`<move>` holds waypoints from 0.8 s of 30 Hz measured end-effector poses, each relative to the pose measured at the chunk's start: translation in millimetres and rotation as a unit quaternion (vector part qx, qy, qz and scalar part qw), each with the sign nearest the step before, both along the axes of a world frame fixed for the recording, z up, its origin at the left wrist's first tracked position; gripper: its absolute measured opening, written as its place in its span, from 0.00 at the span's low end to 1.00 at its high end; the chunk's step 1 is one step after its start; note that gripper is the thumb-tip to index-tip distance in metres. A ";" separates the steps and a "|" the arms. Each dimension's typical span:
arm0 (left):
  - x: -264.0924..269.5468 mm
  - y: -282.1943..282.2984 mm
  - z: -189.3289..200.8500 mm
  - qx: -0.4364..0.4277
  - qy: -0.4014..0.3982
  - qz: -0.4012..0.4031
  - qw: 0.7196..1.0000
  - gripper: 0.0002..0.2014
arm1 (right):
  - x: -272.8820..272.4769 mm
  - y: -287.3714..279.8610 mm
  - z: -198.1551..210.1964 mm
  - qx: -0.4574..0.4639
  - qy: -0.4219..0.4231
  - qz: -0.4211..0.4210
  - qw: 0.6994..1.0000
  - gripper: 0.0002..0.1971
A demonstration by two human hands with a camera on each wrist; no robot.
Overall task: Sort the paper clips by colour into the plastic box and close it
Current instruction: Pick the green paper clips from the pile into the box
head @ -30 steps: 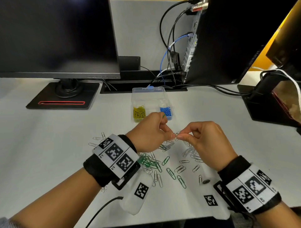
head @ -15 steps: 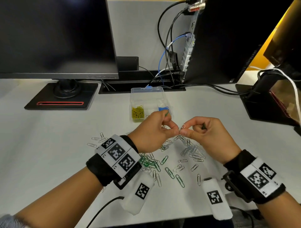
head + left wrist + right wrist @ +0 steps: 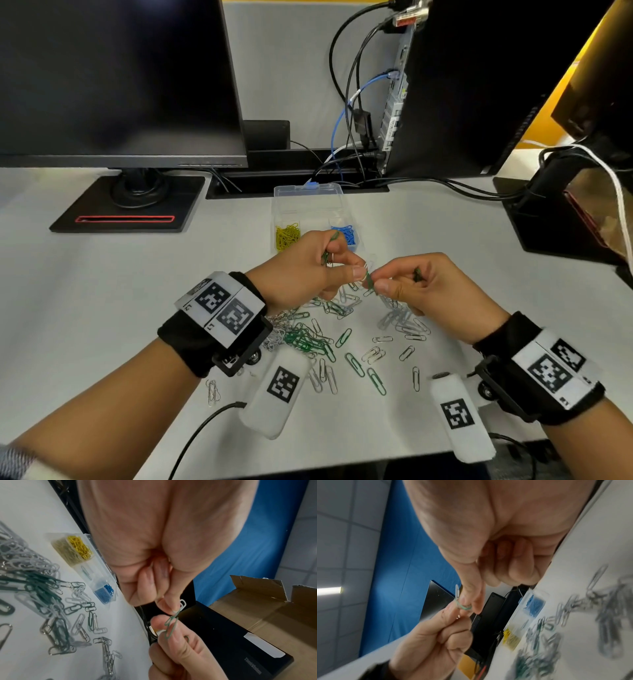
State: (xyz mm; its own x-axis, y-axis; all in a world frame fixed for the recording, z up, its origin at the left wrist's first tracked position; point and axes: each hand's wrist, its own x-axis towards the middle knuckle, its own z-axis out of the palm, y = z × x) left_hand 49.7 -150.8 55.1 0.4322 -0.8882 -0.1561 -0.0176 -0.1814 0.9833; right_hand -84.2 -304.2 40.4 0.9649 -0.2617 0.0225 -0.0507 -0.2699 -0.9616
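Two hands work as one grip here, raised over the table point(image 3: 102, 308). Beyond my grip sits the plastic box point(image 3: 308, 202), lid open, yellow clips point(image 3: 287, 235) in one compartment and blue clips point(image 3: 347, 233) in another. Beneath my grip lies the loose heap of green and white clips point(image 3: 308, 339), still unsorted. My left hand point(image 3: 301, 270) pinches a white clip point(image 3: 182, 603) between thumb and forefinger, with more clips tucked in its curled fingers. My right hand point(image 3: 424, 287) pinches the green clip point(image 3: 171, 623) hooked into it. I judge the step is unlinking the two. To do it well, I should hold the white one firm, turn the green one along its loop rather than tug, and keep both pinches close to the join so neither springs loose.
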 end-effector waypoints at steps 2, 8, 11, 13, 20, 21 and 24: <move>0.7 0.3 0.1 -0.002 -0.006 0.005 1.000 0.19 | 0.6 2.8 -1.2 0.019 0.006 0.006 1.000 0.09; -1.8 -0.6 3.1 -0.010 -0.100 0.024 0.995 0.20 | 1.0 9.4 0.6 0.060 0.001 -0.031 0.998 0.06; -3.0 -0.4 2.0 -0.015 -0.150 0.023 0.988 0.21 | -0.4 12.2 0.2 0.058 -0.014 -0.082 0.995 0.06; -5.1 -0.3 0.0 -0.012 -0.182 0.023 0.983 0.20 | -0.3 14.7 -0.7 0.061 -0.019 -0.111 0.992 0.07; -13.6 -0.6 -2.6 -0.016 -0.283 0.006 0.959 0.19 | 2.3 20.9 -7.9 0.197 0.022 -0.155 0.968 0.11; -13.5 -0.8 -2.8 -0.015 -0.309 0.005 0.951 0.19 | 2.4 21.2 -7.4 0.241 0.032 -0.152 0.958 0.13; -13.8 -0.4 -1.9 -0.005 -0.404 0.000 0.915 0.18 | 0.8 21.9 -4.0 0.353 0.070 -0.115 0.926 0.09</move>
State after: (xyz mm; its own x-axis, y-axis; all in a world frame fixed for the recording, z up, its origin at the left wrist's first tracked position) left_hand 35.9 -151.2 53.2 0.4019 -0.8880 0.2234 -0.7401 -0.1714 0.6503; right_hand -83.5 -282.3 36.3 0.8626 -0.3618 -0.3537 -0.1669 0.4565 -0.8739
